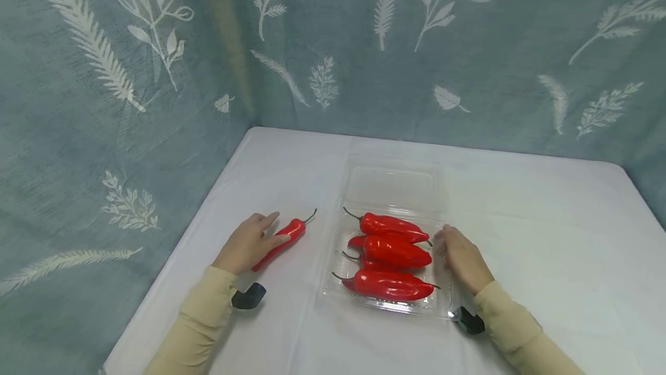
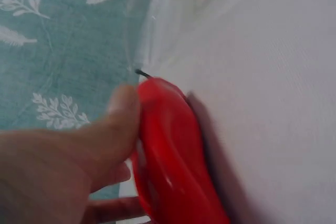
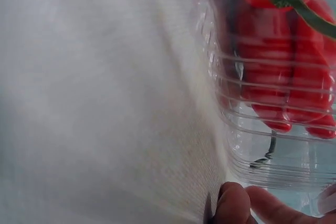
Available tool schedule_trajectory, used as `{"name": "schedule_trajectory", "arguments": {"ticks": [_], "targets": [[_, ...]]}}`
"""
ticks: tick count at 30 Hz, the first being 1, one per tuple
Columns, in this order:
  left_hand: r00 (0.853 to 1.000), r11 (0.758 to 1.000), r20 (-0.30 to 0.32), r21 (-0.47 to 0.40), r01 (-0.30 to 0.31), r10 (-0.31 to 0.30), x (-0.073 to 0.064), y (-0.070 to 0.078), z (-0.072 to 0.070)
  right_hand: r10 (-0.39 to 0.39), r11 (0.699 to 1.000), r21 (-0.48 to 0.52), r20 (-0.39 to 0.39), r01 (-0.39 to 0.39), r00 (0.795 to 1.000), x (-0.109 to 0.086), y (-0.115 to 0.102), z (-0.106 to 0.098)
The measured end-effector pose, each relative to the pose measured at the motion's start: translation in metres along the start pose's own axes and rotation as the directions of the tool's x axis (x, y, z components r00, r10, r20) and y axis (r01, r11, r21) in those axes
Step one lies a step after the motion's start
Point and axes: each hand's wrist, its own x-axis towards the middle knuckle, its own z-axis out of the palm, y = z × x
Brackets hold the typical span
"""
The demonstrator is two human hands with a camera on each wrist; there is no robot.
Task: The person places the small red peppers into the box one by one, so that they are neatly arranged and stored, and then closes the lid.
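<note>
A single red pepper (image 1: 281,243) with a thin green stem lies on the white table left of a clear plastic clamshell container (image 1: 333,271). My left hand (image 1: 251,243) holds this pepper, the thumb against its side near the stem end. In the left wrist view the same pepper (image 2: 170,145) fills the middle, and the other fingers are partly hidden by it. Several glossy red peppers (image 1: 387,284) lie side by side in the container. My right hand (image 1: 463,256) rests at the container's right side, its fingers (image 3: 236,200) low beside the ribbed wall.
The container's lid (image 1: 391,187) is folded back flat toward the far side. White cloth covers the table (image 1: 551,259), and a green leaf-patterned curtain (image 1: 354,63) hangs along its back and left edges.
</note>
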Motion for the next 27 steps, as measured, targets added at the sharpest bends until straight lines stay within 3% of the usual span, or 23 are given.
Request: {"name": "schedule_trajectory", "arguments": {"ticks": [6,10,15,20,24,27], "targets": [[0.999,0.999,0.027,-0.016,-0.031,0.031,0.002,-0.006,0.007,-0.080,0.997,-0.011,-0.003,0.080,0.997,0.002,0.000,-0.001],[0.996,0.996,0.010,-0.016,-0.087,0.087,0.002,-0.001,0.013,-0.080,0.996,-0.026,-0.007,0.080,0.997,0.002,0.002,-0.002],[0.989,0.990,-0.035,0.006,-0.142,0.143,0.001,0.005,0.016,-0.033,0.999,-0.015,-0.021,0.032,0.999,0.002,0.004,-0.002],[0.986,0.989,-0.075,0.033,-0.145,0.147,0.001,0.009,0.015,-0.005,1.000,-0.015,-0.015,0.005,1.000,0.002,0.003,-0.002],[0.982,0.991,-0.131,-0.002,-0.137,0.136,0.000,0.014,0.008,-0.018,1.000,-0.002,-0.020,0.018,1.000,0.001,0.002,-0.002],[0.969,0.982,-0.171,-0.027,-0.187,0.180,0.001,0.021,0.003,-0.014,1.000,-0.003,-0.018,0.014,1.000,0.000,0.002,-0.002]]}}
